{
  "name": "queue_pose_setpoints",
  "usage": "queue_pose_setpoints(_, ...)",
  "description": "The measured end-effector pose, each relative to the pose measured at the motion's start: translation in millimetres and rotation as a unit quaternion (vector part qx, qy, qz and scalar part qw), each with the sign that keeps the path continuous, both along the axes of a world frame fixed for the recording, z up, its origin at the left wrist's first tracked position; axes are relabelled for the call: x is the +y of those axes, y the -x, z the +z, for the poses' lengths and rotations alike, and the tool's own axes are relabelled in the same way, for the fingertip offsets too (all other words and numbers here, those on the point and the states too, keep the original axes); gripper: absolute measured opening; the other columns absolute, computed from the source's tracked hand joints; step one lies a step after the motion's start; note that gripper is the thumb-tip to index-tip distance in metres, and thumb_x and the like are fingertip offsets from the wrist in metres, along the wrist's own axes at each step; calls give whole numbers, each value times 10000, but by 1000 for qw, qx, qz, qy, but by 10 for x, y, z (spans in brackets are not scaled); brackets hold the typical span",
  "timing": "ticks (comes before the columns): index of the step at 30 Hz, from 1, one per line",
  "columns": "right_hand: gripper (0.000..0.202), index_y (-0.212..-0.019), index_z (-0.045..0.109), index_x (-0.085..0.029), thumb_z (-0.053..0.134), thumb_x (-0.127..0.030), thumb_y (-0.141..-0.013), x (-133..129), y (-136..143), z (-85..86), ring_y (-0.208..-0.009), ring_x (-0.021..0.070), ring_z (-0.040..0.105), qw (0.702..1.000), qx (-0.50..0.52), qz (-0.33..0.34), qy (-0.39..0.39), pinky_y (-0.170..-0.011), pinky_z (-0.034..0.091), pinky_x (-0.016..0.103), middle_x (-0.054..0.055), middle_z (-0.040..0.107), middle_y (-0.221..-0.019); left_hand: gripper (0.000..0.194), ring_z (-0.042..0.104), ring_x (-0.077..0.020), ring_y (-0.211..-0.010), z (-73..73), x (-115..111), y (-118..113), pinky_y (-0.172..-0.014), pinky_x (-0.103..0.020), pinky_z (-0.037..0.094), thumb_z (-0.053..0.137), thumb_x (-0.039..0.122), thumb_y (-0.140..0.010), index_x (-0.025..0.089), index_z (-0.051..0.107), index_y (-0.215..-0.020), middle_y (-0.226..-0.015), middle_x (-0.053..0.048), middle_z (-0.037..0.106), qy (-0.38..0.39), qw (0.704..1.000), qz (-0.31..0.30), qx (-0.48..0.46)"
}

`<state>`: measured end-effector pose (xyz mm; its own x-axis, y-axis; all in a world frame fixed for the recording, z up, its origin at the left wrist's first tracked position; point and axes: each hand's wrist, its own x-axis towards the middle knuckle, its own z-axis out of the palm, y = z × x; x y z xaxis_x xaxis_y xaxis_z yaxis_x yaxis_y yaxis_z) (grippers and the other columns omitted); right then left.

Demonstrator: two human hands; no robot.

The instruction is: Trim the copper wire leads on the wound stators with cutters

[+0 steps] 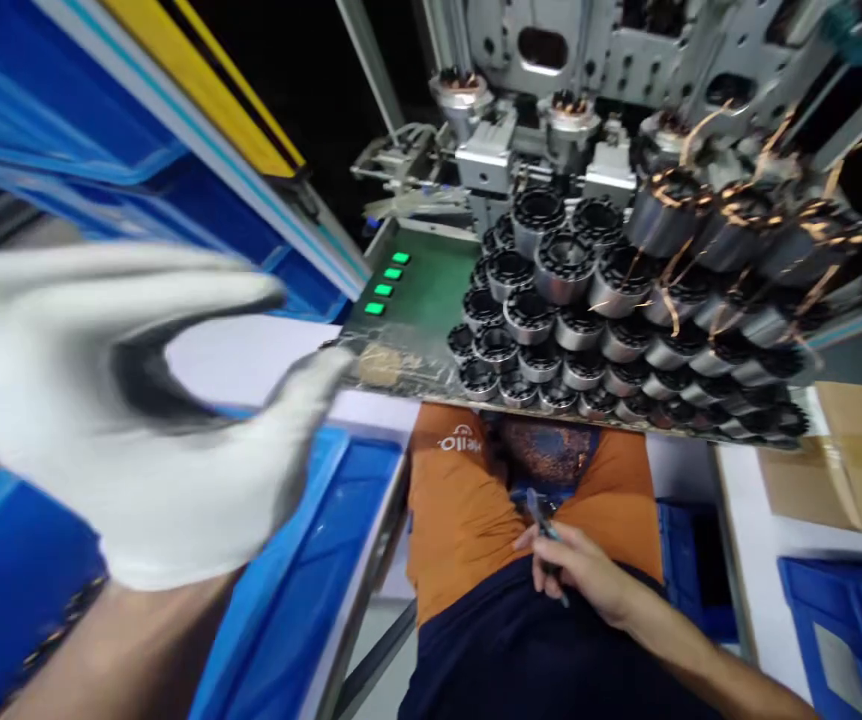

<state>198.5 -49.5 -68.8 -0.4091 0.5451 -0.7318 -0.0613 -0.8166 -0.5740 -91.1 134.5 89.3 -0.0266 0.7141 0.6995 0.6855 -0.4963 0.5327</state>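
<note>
My left hand point(176, 420), in a white glove with dark patches inside the fingers, is raised at the left and slightly blurred. Its thumb and fingers are wide apart, with nothing between them. Low over my lap, my bare right hand point(570, 568) is closed around what look like small wire cutters point(538, 512), their metal tip pointing up and away. Stacked rows of motor stator cores point(566, 265) with black inserts cover much of the bench plate ahead. Several wound stators point(746, 225) with loose copper wire ends rest on top at the right.
A machine fixture point(487, 155) rises behind the stators. Several green-lit buttons point(384, 289) line the plate's left side. Blue bins point(341, 520) stand at the left, another bin point(843, 630) at the right. A cardboard box point(851, 460) sits at the right; a yellow post point(213, 80) slants across the upper left.
</note>
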Motion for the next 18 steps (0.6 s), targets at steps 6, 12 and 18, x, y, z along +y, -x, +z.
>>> queue_pose_setpoints(6, 883, -1283, 721, -111, 782, -891, -875, 23, 14, 124, -675, 116, 521, 999, 9, 7, -53, -682, 376, 267, 26, 652, -810, 574, 541, -506, -1565, 580, 696, -1436, -1274, -834, 427, 817, 698, -1053, 232, 827, -1388, -1650, -174, 615, -81, 975, -129, 163)
queue_pose_setpoints(12, 913, -1260, 698, -112, 745, -929, -856, -136, -131, 61, -663, 120, 505, 998, -10, -18, -60, -674, 385, 266, 29, 634, -811, 501, 430, -509, -1655, 483, 1206, -1940, -1380, -739, 376, 980, 608, -918, 174, 898, -1155, -1763, -115, 562, 32, 975, -133, 178)
queue_pose_setpoints(18, 861, -1360, 600, -128, 672, -867, -923, -231, -453, -2, -709, 148, 506, 994, -64, -44, -78, -718, 396, 297, 33, 630, -863, 92, 625, -190, -1551, 637, 473, -1531, -1335, -503, 490, 691, 309, -1124, 228, 650, -1141, -1279, 26, 655, 43, 951, -252, -173)
